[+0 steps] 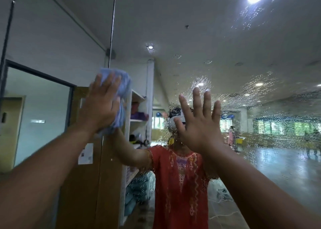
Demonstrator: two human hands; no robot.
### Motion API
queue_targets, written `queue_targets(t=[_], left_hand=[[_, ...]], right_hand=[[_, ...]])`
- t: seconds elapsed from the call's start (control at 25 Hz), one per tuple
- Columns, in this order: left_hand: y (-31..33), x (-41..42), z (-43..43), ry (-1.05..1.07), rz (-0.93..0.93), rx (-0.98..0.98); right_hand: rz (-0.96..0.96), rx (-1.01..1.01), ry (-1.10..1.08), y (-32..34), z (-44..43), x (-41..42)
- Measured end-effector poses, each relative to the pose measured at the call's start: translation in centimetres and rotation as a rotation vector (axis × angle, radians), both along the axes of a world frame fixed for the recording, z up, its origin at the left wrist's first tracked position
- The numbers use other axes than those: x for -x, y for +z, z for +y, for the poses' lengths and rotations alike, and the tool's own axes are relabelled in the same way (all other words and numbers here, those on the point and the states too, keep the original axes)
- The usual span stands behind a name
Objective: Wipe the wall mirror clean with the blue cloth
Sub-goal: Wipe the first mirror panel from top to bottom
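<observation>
The wall mirror [243, 55] fills most of the view and is speckled with water droplets at centre and right. My left hand [100, 105] presses the bunched blue cloth [122, 88] flat against the glass near the mirror's left edge, fingers straight. My right hand [199, 123] is raised in front of the mirror with fingers spread, holding nothing; whether it touches the glass is unclear. The mirror reflects a person in a red patterned top with both arms raised.
A vertical seam [112, 37] marks the mirror's left edge, with a grey wall and a dark-framed glass panel [40, 116] beyond it. A wooden cabinet [86, 176] stands below the cloth. The mirror reflects white shelves [137, 110] and a large hall.
</observation>
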State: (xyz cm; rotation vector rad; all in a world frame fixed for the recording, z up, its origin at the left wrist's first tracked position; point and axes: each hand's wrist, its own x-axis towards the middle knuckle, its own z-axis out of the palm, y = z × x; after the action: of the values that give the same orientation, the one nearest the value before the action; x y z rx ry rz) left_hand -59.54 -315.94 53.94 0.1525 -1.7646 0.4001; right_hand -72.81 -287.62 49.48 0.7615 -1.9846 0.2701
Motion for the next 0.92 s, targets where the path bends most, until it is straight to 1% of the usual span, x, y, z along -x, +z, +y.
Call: queue_targets(t=[0.12,0.2,0.24,0.28,0.36,0.44,0.52,0.56,0.64,0.68,0.8,0.84,0.88,0.92], left_hand=[[5.7,1.7,2.9,0.009,0.076,-0.138],[6.6,2.7,5.6,-0.005,0.078,-0.176],[5.9,3.1,6.7,-0.010,0.054,-0.152],[4.4,3.5,7.7,-0.004,0.017,-0.081],[0.3,3.7,8.6,0.018,-0.094,0.174],[-2.9,2.8,7.6,0.024,-0.196,0.424],[-3.8,1.6,5.0,0.039,-0.238,0.573],[-3.7,1.1,3.8,0.053,-0.239,0.596],[-2.4,0.6,2.3,0.073,-0.200,0.539],[-1.2,0.5,2.2,0.058,-0.156,0.444],[3.6,1.6,4.1,-0.050,0.005,0.000],[5.5,2.2,5.2,-0.076,0.041,-0.114],[7.3,2.9,6.4,-0.087,0.068,-0.184],[8.8,3.6,7.8,-0.083,0.088,-0.207]], right_hand=[[-0.054,-0.056,0.016,0.7,0.2,-0.2],[-0.097,-0.095,0.036,1.1,0.8,-0.6],[-0.111,-0.095,0.058,1.2,1.2,-1.0],[-0.113,-0.084,0.089,1.1,1.5,-1.3],[-0.095,-0.036,0.148,0.9,2.2,-1.8],[-0.063,0.000,0.137,1.2,3.5,-1.7],[-0.021,-0.019,0.062,1.8,5.3,-0.7],[0.002,-0.031,0.021,2.1,6.2,-0.1],[0.009,-0.032,-0.030,2.5,7.8,1.3],[-0.005,-0.033,-0.043,2.5,8.1,1.9],[-0.010,-0.035,-0.065,2.2,7.8,3.1],[-0.005,-0.024,-0.059,2.2,7.6,3.3],[-0.001,-0.012,-0.051,2.2,7.4,3.4],[0.005,-0.006,-0.044,2.2,7.3,3.5]])
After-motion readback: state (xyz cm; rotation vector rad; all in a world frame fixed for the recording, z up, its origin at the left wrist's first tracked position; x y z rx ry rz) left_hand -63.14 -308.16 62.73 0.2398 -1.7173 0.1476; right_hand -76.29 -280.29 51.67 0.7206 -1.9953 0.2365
